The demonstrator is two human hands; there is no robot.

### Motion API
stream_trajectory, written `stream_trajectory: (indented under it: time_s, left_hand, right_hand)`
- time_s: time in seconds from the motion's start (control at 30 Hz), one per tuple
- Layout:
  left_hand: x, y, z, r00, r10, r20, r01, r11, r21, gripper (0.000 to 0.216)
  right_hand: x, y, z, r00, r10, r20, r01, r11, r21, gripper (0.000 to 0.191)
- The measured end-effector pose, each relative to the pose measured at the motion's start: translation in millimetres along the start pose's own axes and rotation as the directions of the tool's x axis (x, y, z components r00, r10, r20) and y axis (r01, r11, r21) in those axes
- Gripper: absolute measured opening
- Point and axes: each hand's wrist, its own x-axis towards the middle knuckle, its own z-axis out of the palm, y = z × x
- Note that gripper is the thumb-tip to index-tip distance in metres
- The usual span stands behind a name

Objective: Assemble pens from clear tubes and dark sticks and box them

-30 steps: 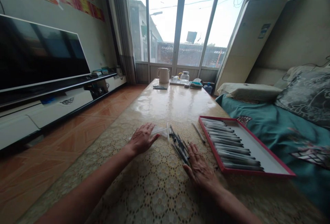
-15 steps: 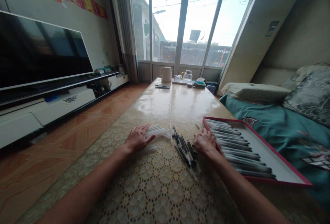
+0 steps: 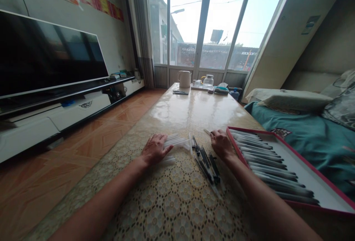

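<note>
And here, just right of centre, a slim stick [image 3: 206, 131] is seen pinched in the curled fingers of the right hand [image 3: 221, 145], its pale end left poking out toward the upper left. Light and stiff it should prove, smooth enough to roll; best taken mid-length, between thumb and fingertips. The right wrist is held low, knuckles up, the forearm stretched in from the lower right, beside the red-rimmed box [image 3: 294, 159]. Over at centre-left, the left hand [image 3: 155, 148] is laid palm down, thumb spread, over the clear tubes [image 3: 177, 140]; no firm grasp is shown. Between the hands, dark pen parts [image 3: 206, 165] are strewn loosely on the patterned tablecloth [image 3: 172, 207].
</note>
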Motion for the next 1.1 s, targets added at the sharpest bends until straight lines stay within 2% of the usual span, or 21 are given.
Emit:
stream_trajectory:
  time_s: [0.13, 0.2, 0.3, 0.4, 0.47, 0.57, 0.7, 0.87, 1.1]
  left_hand:
    - [-0.2, 2.7, -1.8, 1.0, 0.002, -0.014, -0.002, 1.0, -0.003, 0.058]
    - [0.0, 4.4, -2.7, 1.0, -0.001, -0.009, 0.001, 1.0, 0.001, 0.056]
    - [0.4, 6.7, -4.4, 1.0, 0.008, 0.02, -0.008, 1.0, -0.001, 0.053]
    - [1.3, 8.7, -6.6, 0.996, 0.067, 0.05, -0.065, 0.997, -0.028, 0.052]
    - [2.2, 10.2, -7.6, 0.993, 0.101, 0.061, -0.099, 0.994, -0.041, 0.055]
    - [3.4, 13.3, -6.3, 0.993, 0.088, 0.082, -0.085, 0.996, -0.036, 0.062]
    - [1.3, 17.7, -0.1, 0.984, 0.092, 0.151, -0.084, 0.995, -0.055, 0.063]
    - [-9.8, 23.8, 1.1, 0.975, 0.157, 0.158, -0.142, 0.984, -0.103, 0.053]
    - [-30.9, 37.7, -5.9, 0.957, 0.264, 0.123, -0.25, 0.961, -0.116, 0.047]
  right_hand:
    - [-29.6, -5.8, 7.4, 0.996, 0.082, -0.034, -0.079, 0.994, 0.077, 0.042]
    - [-39.7, -10.8, 10.2, 0.997, 0.079, -0.024, -0.075, 0.99, 0.123, 0.042]
    - [-43.9, -23.1, 10.6, 0.999, -0.034, 0.021, 0.029, 0.978, 0.206, 0.039]
    - [-37.6, -37.6, 10.6, 0.983, -0.171, 0.058, 0.149, 0.949, 0.279, 0.037]
    - [-30.3, -45.3, 13.3, 0.978, -0.201, 0.058, 0.176, 0.939, 0.295, 0.039]
    - [-20.4, -51.3, 21.6, 0.976, -0.206, 0.072, 0.177, 0.941, 0.289, 0.049]
    - [-19.2, -52.3, 30.9, 0.935, -0.325, 0.143, 0.274, 0.917, 0.29, 0.053]
    - [-31.6, -49.3, 29.9, 0.871, -0.457, 0.179, 0.395, 0.87, 0.296, 0.054]
    - [-56.1, -42.1, 18.0, 0.847, -0.503, 0.174, 0.444, 0.848, 0.291, 0.048]
